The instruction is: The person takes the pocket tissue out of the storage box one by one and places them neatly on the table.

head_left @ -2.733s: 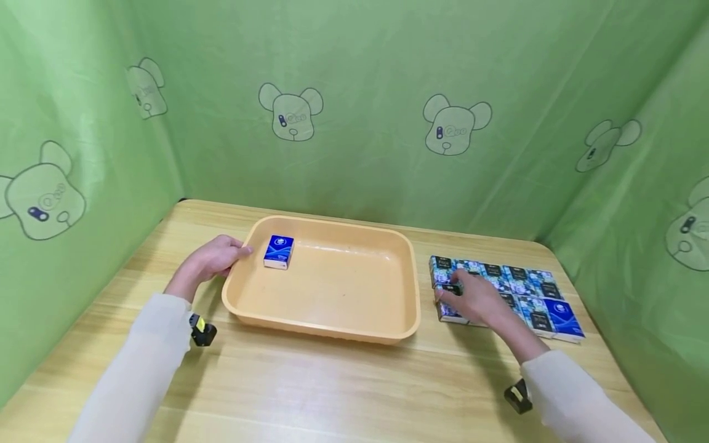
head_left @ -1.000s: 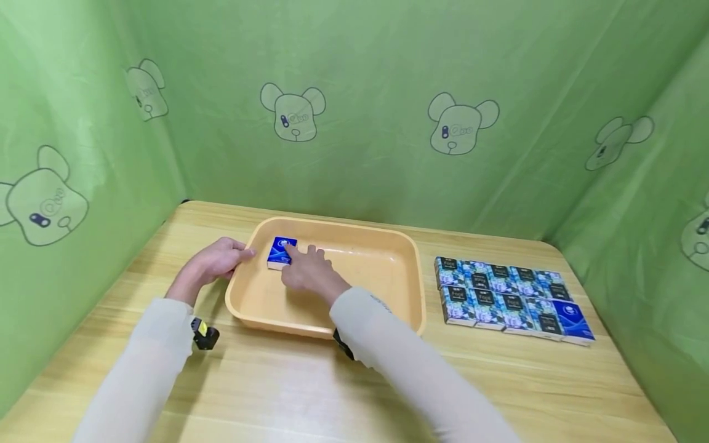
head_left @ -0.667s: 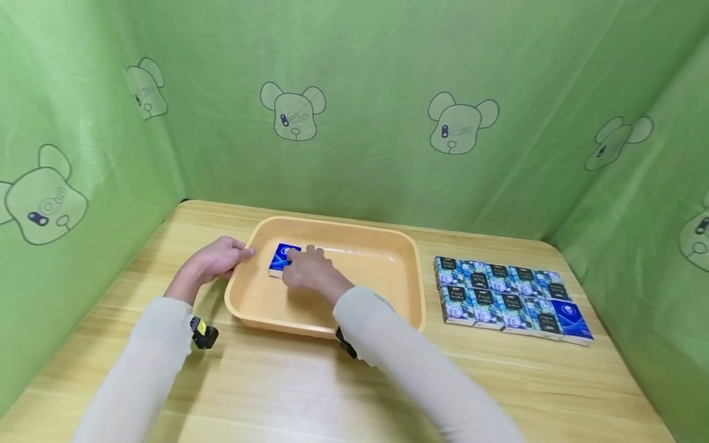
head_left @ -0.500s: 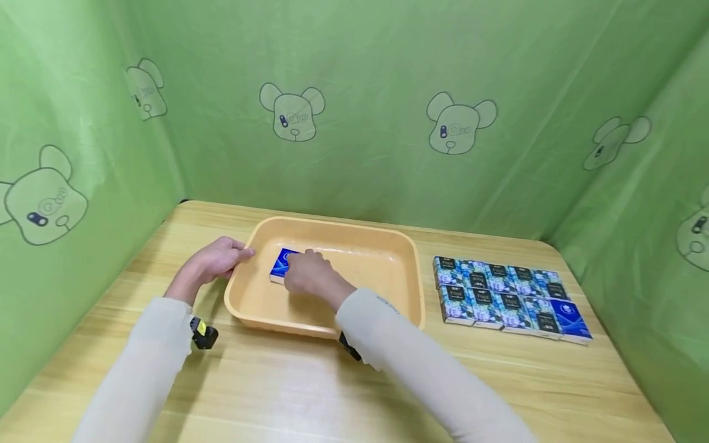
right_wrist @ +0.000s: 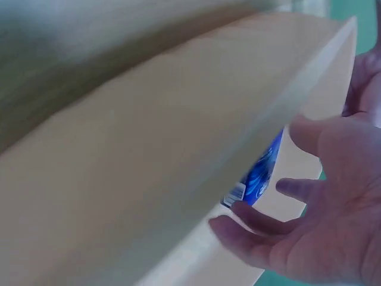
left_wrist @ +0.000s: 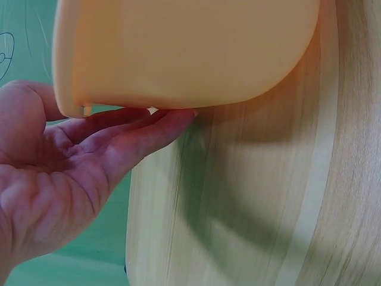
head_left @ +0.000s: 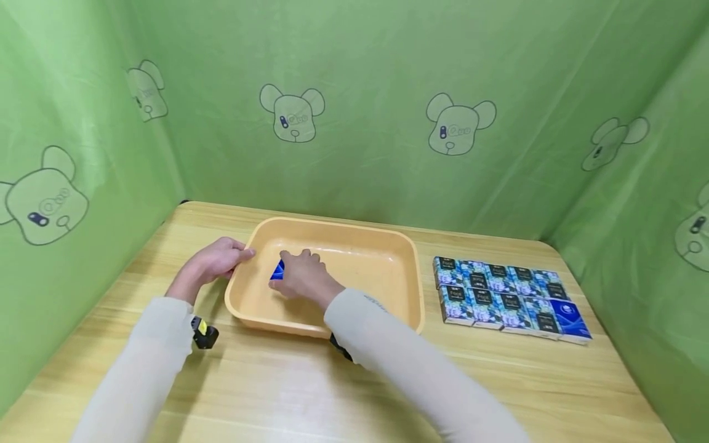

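My left hand (head_left: pixel 220 257) grips the left rim of a peach plastic tray (head_left: pixel 354 277), thumb over the edge. In the left wrist view, its fingers (left_wrist: pixel 134 140) lie against the tray's outer wall (left_wrist: pixel 208 53). Inside the tray, my right hand (head_left: pixel 301 274) reaches over a small blue tissue pack (head_left: pixel 278 271), mostly covered by that hand in the head view. The right wrist view shows the pack (right_wrist: pixel 260 173) between thumb and spread fingers (right_wrist: pixel 262 223), with fingertips close at its edges.
Right of the tray, two rows of flower-printed tissue packs (head_left: pixel 487 301) lie side by side on the wooden table (head_left: pixel 266 387). A blue pack (head_left: pixel 569 319) ends the front row. Green curtains (head_left: pixel 365 172) enclose the table's back and sides.
The right hand came from the rows into the tray, touched the blue pack and shifted it slightly toward the front. Now its thumb and fingers spread across the pack. The left hand stays on the rim.
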Action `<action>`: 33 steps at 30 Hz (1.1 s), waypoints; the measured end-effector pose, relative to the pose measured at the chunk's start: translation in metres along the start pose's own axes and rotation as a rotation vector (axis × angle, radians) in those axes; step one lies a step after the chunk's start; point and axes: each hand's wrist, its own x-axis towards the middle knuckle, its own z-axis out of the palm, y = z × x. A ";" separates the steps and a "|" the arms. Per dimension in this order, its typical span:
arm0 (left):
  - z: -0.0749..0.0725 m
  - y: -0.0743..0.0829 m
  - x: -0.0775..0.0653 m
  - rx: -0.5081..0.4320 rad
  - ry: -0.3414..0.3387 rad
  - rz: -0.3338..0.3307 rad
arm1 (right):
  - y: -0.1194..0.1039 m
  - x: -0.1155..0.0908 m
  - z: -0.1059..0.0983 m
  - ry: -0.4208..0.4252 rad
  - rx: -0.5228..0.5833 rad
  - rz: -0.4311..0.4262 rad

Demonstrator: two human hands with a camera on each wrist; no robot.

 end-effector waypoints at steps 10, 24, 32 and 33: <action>0.000 0.002 0.001 -0.013 -0.005 -0.002 | 0.004 0.000 0.002 0.011 -0.014 0.015; 0.001 0.002 -0.002 -0.001 0.021 -0.032 | 0.001 -0.006 0.003 -0.051 -0.014 -0.019; 0.003 0.001 -0.003 -0.006 0.018 -0.022 | 0.000 -0.011 0.003 -0.049 -0.104 0.018; 0.003 0.001 -0.003 -0.007 0.017 -0.019 | -0.001 -0.011 0.003 -0.050 -0.121 0.028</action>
